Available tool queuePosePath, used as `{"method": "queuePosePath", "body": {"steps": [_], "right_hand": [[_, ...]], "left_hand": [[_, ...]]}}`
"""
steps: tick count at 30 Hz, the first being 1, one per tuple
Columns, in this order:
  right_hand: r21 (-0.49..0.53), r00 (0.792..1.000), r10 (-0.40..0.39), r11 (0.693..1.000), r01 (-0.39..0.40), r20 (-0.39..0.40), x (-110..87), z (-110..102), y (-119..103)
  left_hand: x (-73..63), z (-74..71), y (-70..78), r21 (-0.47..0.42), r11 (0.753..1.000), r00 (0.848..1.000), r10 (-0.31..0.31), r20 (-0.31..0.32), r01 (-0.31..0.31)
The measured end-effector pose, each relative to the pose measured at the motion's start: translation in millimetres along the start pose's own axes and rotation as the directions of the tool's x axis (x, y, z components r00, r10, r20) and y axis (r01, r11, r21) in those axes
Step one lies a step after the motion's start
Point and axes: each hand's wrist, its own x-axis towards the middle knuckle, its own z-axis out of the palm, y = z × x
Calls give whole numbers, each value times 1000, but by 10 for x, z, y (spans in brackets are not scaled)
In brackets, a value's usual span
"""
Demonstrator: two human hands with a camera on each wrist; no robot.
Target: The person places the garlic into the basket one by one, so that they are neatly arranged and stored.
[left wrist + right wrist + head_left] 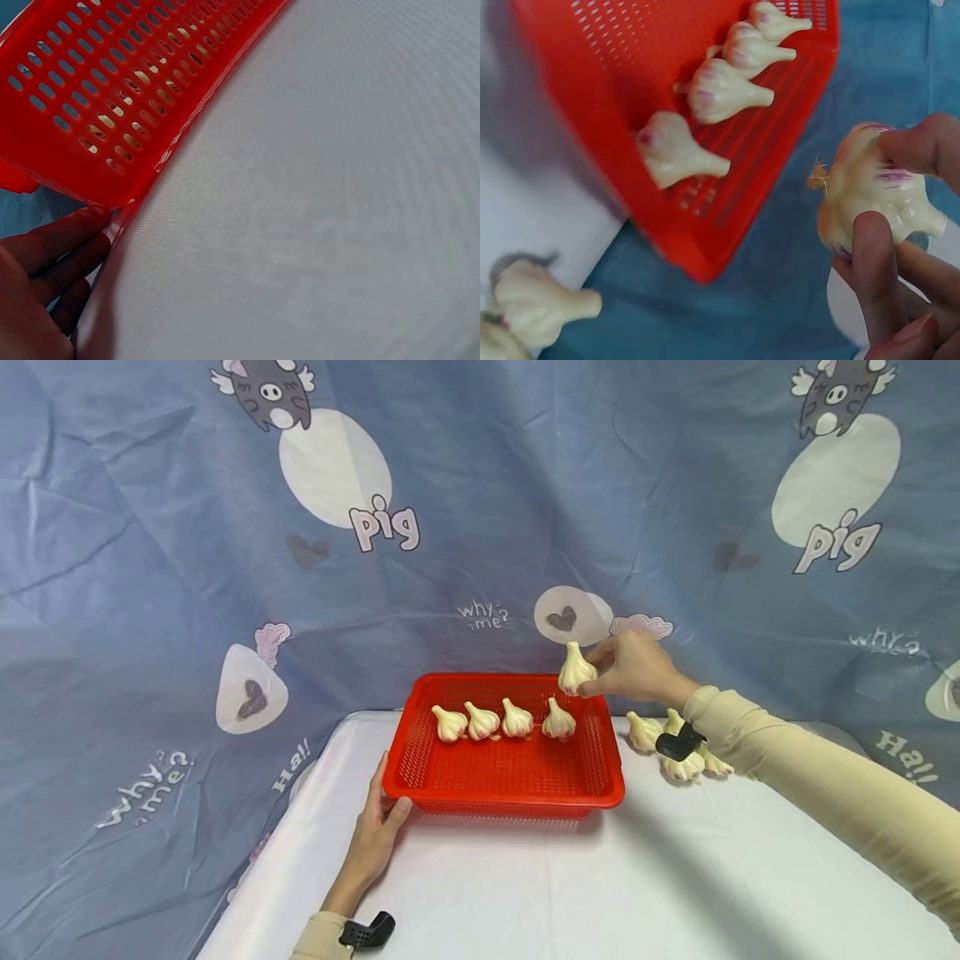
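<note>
My right hand [633, 668] pinches a garlic bulb [576, 671] between thumb and fingers, above the back right rim of a red plastic basket [510, 799]. In the right wrist view the held garlic shows purple streaks and a tuft of roots. Inside the basket several garlic bulbs [517, 719] lie in a row along the back, with a wider gap before the rightmost one. At the basket's front left corner is my left hand [372, 837], thumb by the front and fingers along the left side. The left wrist view shows its fairly straight fingers [71, 236] touching the basket's lower corner.
More garlic bulbs [643, 732] sit in a group on the white tabletop [487, 885], right of the basket and partly behind my right wrist. A blue patterned cloth [480, 527] hangs close behind the basket.
</note>
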Motion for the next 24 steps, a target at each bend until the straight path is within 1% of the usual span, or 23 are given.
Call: {"method": "queuePosePath", "body": {"steps": [3, 11, 16, 19, 24], "right_hand": [[18, 1000, -11, 1000, 11, 3, 83, 126, -68], [39, 996, -65, 997, 63, 57, 252, 468, -225], [51, 993, -68, 997, 63, 93, 334, 660, -291], [68, 990, -92, 994, 85, 106, 379, 792, -342], [90, 978, -161, 985, 150, 130, 458, 1016, -448]], "left_hand": [[1, -11, -8, 1, 1000, 1000, -4, -2, 4], [7, -2, -6, 13, 1000, 1000, 7, -6, -7], [18, -12, 27, 4, 1000, 1000, 13, 1, -13], [15, -20, 29, 6, 1000, 1000, 21, 2, -21], [6, -16, 5, 11, 1000, 1000, 25, -7, -25]]}}
